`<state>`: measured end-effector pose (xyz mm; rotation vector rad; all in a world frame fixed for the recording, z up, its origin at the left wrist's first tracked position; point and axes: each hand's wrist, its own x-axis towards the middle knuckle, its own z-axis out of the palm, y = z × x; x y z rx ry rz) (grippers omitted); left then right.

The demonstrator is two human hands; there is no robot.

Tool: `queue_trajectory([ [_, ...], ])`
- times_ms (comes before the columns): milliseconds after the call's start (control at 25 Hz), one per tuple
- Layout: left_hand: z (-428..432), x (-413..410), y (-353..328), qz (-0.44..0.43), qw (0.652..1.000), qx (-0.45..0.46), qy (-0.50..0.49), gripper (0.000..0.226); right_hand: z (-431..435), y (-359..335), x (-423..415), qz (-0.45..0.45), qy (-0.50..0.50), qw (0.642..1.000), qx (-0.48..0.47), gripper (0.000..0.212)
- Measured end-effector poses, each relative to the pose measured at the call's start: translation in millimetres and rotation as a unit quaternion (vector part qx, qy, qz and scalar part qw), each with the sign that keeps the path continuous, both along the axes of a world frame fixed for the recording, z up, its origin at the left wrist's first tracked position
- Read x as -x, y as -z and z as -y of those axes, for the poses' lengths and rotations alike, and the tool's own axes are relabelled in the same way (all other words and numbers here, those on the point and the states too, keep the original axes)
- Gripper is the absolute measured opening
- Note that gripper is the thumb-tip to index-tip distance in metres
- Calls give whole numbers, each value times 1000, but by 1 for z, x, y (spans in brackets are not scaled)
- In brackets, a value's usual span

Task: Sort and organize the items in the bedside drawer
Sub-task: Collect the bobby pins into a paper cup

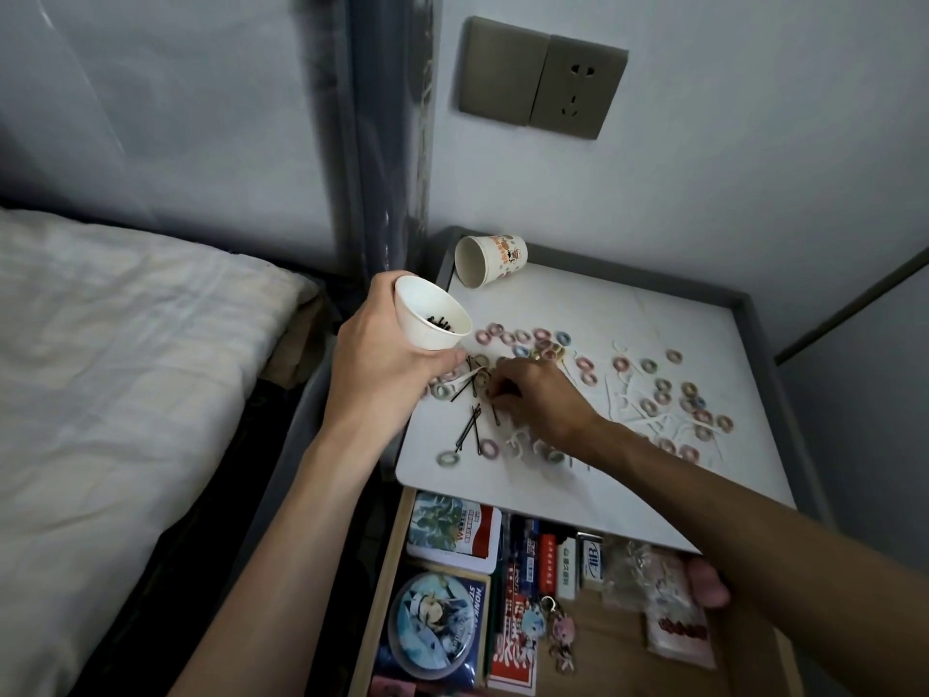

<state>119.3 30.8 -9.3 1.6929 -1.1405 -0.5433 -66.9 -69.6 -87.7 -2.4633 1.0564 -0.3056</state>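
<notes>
While left grip [387, 354] holds a cup [427, 330], right grip [538, 399] touches hairpins [470, 427].

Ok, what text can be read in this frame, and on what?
"HONKAI", with "ST" beginning a second line: blue box in the drawer.
Too blurred to read: tin, red booklet, small white box, tipped cup.

The left arm [301, 500] and right arm [729, 525] are bare along all their visible length. The left hand [382, 359] and right hand [538, 399] are bare too
</notes>
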Motion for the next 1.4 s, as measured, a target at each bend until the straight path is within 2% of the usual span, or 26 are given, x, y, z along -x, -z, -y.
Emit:
queue_trajectory([
  [240,0,2,0,1,1000,1,-1,70,10,-6,20,-36,53,996,68,12],
  [400,1,1,1,7,1000,5,-3,70,-4,-12,2,-53,-147,984,85,31],
  [480,1,1,1,10,1000,5,-2,70,-6,-10,-12,-71,-210,972,85,25],
  [680,1,1,2,10,1000,5,0,71,3,5,-25,-75,-219,959,161,12],
  [800,0,0,1,7,1000,7,0,72,-5,16,-22,-91,-222,940,242,19],
  [880,-1,-2,0,1,1000,9,-2,71,-7,12,-18,-88,-184,955,215,13],
  [1000,-1,-4,-1,-4,1000,10,-4,70,-3,-18,-14,-3,-27,996,83,8],
  [1120,-1,-3,1,0,1000,1,3,70,10,-78,-14,137,59,988,47,6],
  [1200,-1,0,2,2,1000,-10,11,70,8,-119,-24,136,15,990,46,5],
  [1320,0,4,1,-5,999,-22,26,70,-10,-139,-50,52,-134,989,39,5],
  [1360,0,4,0,-6,999,-20,29,70,-16,-135,-55,51,-166,984,37,7],
  [1400,0,4,0,-5,999,-18,28,70,-17,-129,-58,83,-156,984,24,8],
])
